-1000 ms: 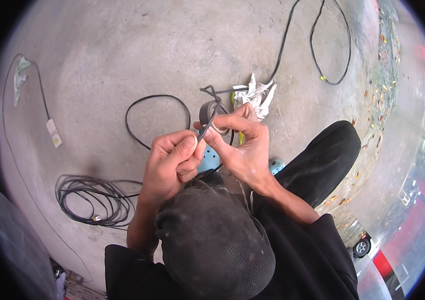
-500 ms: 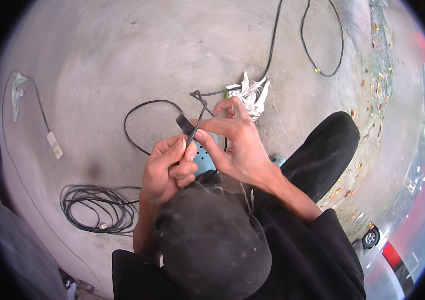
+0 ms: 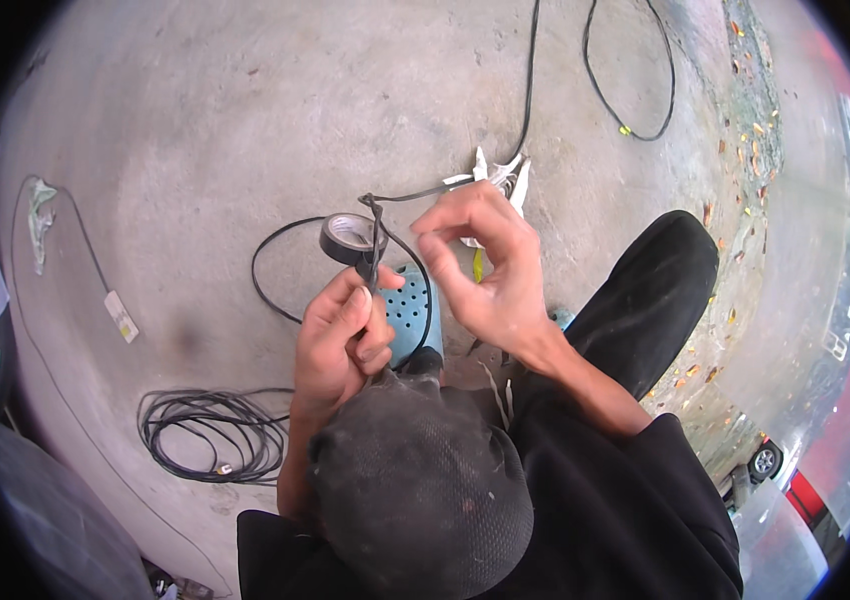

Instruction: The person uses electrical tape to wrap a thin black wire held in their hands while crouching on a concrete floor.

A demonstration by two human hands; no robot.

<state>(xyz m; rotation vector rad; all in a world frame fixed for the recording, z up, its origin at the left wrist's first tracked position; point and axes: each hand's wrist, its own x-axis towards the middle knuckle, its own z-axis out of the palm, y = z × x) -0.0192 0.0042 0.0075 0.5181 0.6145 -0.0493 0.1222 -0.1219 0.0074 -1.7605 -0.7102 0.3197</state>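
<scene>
My left hand (image 3: pixel 337 332) pinches a black cable (image 3: pixel 376 235) between thumb and fingers, with the short end held upright. A roll of black tape (image 3: pixel 337 243) hangs beside that cable, just above my left fingertips, its pale core facing up. A dark strip joins the roll to the cable. My right hand (image 3: pixel 497 262) is off to the right, apart from roll and cable, its fingers loosely curved with nothing seen in them. Higher up, the cable has a small knot-like loop. A blue perforated clog (image 3: pixel 410 310) is below the hands.
White cloth (image 3: pixel 520 185) lies beyond my right hand, partly hidden. Coiled black cable (image 3: pixel 210 435) rests on the concrete floor to the left, near a white power strip (image 3: pixel 123 316). Another cable loop (image 3: pixel 670 100) lies far right. A dark rounded fabric shape (image 3: pixel 425 480) fills the lower middle.
My right hand has come away from the tape and cable, moving right. The tape roll has tipped, showing its core. My left hand keeps its pinch on the cable.
</scene>
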